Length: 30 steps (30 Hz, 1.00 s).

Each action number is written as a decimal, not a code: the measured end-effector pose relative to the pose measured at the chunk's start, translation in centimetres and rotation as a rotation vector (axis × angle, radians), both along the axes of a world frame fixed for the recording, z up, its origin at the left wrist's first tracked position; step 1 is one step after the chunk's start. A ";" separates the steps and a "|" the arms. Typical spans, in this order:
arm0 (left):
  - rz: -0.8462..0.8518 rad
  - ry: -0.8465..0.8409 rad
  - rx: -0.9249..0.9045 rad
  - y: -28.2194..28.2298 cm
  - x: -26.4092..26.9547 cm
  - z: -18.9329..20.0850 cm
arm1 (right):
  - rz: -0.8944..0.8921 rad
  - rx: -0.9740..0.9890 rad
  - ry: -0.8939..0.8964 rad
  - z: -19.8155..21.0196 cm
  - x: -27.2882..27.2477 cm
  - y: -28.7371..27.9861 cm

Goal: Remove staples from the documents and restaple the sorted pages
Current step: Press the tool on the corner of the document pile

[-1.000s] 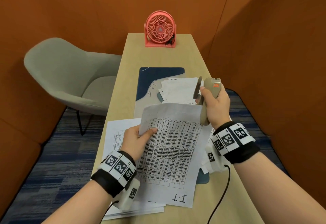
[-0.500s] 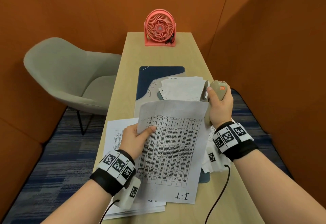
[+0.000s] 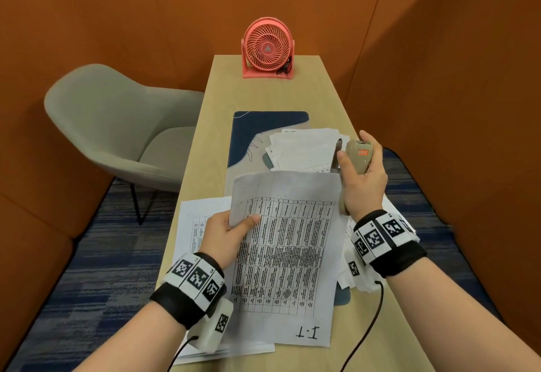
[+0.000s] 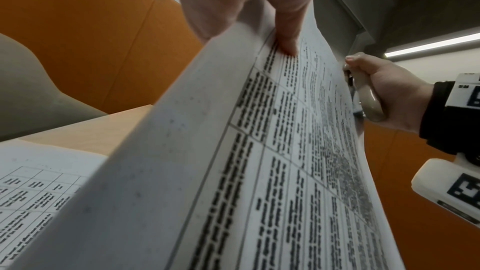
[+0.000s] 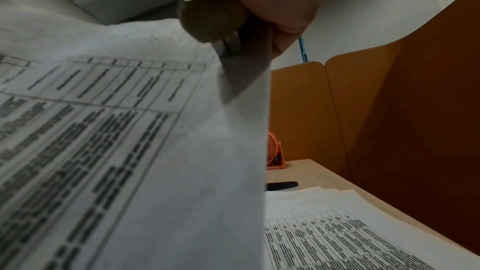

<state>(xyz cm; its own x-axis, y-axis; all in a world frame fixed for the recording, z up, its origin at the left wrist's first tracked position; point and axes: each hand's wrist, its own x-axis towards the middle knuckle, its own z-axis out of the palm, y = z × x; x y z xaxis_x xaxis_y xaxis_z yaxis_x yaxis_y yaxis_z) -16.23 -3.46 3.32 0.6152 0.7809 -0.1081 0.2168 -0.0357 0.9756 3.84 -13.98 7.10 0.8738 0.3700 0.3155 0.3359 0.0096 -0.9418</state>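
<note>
Documents marked "1-1" (image 3: 281,254) are raised off the desk (image 3: 263,93) between both hands. Left hand (image 3: 227,232) pinches their left edge, thumb on top, apparently to steady the sheets. Right hand (image 3: 363,178) is wrapped around a beige stapler (image 3: 355,161) whose mouth sits at the top right corner, likely for restapling. Beneath the left hand lies another printed stack (image 3: 199,225); beyond the right hand lie loose pages (image 3: 301,149) and a pink fan (image 3: 267,48).
</note>
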 end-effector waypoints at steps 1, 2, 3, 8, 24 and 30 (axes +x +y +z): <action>0.007 -0.002 0.000 0.2 -0.1 -0.1 | -0.006 0.010 0.003 0.3 -0.2 -0.1; 0.021 -0.012 -0.005 0.4 -0.3 -0.1 | -0.028 0.028 0.006 0.6 -0.3 -0.1; 0.042 -0.023 -0.012 0.7 -0.5 -0.2 | -0.062 0.056 0.022 0.8 -0.3 -0.1; 0.185 -0.048 -0.053 2.9 -2.4 -0.6 | -0.152 0.165 0.242 1.9 -0.1 -0.1; 0.232 0.441 -0.173 11.2 -4.8 -6.5 | 0.320 -0.459 0.739 -9.6 -8.0 3.3; 0.255 0.564 -0.169 12.5 -4.6 -10.3 | 0.302 -0.568 0.759 -11.8 -9.2 5.5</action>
